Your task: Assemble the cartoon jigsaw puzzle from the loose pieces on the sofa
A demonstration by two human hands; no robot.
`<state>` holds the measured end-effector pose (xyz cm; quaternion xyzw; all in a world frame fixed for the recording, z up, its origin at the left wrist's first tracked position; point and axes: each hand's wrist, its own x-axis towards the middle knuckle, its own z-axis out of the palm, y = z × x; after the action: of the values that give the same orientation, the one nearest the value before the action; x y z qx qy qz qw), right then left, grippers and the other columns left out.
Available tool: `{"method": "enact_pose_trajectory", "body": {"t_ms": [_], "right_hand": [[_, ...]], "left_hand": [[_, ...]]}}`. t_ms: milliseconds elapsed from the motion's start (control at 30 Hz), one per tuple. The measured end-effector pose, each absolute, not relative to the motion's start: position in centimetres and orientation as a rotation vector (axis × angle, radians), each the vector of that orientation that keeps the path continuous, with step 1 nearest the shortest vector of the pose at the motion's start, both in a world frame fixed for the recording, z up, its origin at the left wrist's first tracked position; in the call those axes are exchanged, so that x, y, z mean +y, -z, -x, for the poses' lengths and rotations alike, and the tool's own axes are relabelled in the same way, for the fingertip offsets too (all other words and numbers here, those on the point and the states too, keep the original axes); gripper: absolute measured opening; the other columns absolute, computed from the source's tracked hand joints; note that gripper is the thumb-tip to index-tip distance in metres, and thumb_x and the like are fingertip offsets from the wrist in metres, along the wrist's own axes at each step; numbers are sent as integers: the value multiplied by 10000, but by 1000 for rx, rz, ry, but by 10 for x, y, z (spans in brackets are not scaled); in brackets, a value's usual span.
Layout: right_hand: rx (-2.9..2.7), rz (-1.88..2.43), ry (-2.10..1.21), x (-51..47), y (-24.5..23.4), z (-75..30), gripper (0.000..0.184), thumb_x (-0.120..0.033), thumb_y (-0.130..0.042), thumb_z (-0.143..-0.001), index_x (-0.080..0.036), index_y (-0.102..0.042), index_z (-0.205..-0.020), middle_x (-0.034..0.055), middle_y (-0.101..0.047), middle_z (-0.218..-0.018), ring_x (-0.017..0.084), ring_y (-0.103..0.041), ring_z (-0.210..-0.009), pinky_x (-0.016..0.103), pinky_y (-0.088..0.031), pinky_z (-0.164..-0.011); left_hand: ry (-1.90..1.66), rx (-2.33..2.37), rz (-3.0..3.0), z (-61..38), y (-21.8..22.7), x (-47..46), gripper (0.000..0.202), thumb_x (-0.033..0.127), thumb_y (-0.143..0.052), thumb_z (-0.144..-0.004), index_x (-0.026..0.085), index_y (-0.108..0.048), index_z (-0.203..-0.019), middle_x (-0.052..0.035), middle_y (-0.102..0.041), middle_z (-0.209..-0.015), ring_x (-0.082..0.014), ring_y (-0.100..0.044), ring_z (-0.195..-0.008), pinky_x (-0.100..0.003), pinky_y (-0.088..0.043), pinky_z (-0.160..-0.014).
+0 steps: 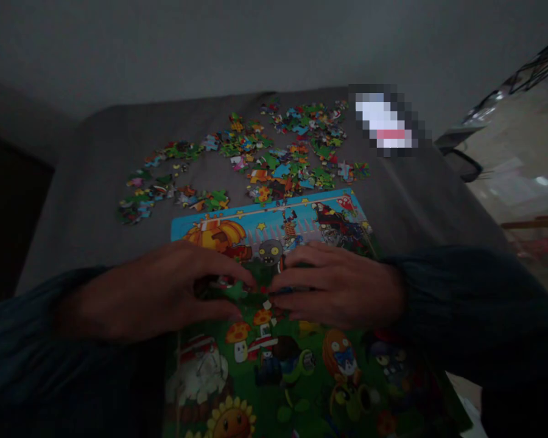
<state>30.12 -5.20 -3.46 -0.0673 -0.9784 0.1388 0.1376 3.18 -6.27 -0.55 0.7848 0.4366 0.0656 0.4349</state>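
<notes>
A jigsaw puzzle board (296,404) with cartoon plants and zombies lies in front of me, its blue top edge tilted slightly. My left hand (164,292) reaches over its left side, thumb and fingers curved around a green puzzle piece (236,290) that shows between them. From the right, my right hand (338,283) rests on the middle of the board, fingers stretched toward the left fingertips and slightly apart. Its thumb is hidden. Below the hands the picture shows mushrooms, a walnut and a sunflower; a grey zombie head (269,251) shows just above them.
Many loose puzzle pieces (283,164) are scattered beyond the board on the grey cloth (95,152). A pixelated bright object (383,121) lies at the far right corner. A pale wall (210,48) stands behind. The light is dim.
</notes>
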Motion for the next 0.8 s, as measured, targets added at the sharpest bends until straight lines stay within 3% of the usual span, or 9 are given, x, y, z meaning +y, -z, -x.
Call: {"method": "enact_pose_trajectory", "body": {"t_ms": [133, 300, 433, 600, 800], "right_hand": [[-2844, 98, -453, -50, 30, -303, 210, -274, -530, -1018, -191, -716, -964, 31, -728, -1105, 190, -544, -1028, 346, -439, -854], [-2931, -31, -554, -53, 24, -303, 190, -349, -594, -986, -191, -695, -955, 24, -720, -928, 173, -558, -855, 328, -419, -760], [-2885, -195, -672, -58, 23, -301, 306, -451, -606, -964, -164, -709, -949, 10, -669, -748, 174, -542, -742, 337, -407, -660], [-2854, -176, -507, -65, 25, -299, 398, -489, -553, -982, -171, -691, -1178, 56, -690, -1218, 221, -577, -1013, 375, -432, -822], [-2956, -144, -326, -61, 18, -307, 386, -490, -502, -1004, -185, -739, -1005, 65, -693, -1242, 224, -588, -1060, 382, -437, -858]], "left_hand": [[5, 904, -1986, -40, 5, -68, 227, 401, -746, -845, 387, -758, -1070, 56, -777, -898, -178, -717, -790, -229, -478, -658], [43, 880, -2042, -44, 8, -71, 232, 312, -738, -851, 353, -752, -1080, 41, -774, -959, -184, -714, -842, -232, -496, -720], [22, 877, -2044, -43, 11, -73, 234, 258, -713, -863, 342, -750, -1078, 39, -776, -1012, -180, -716, -907, -218, -514, -727], [-22, 894, -2109, -39, 11, -74, 231, 330, -689, -898, 351, -725, -1126, 42, -768, -1047, -165, -714, -916, -218, -518, -760], [-226, 932, -2225, -32, 15, -61, 244, 312, -564, -980, 347, -708, -1173, 29, -756, -1031, -151, -707, -900, -222, -522, -795]]}}
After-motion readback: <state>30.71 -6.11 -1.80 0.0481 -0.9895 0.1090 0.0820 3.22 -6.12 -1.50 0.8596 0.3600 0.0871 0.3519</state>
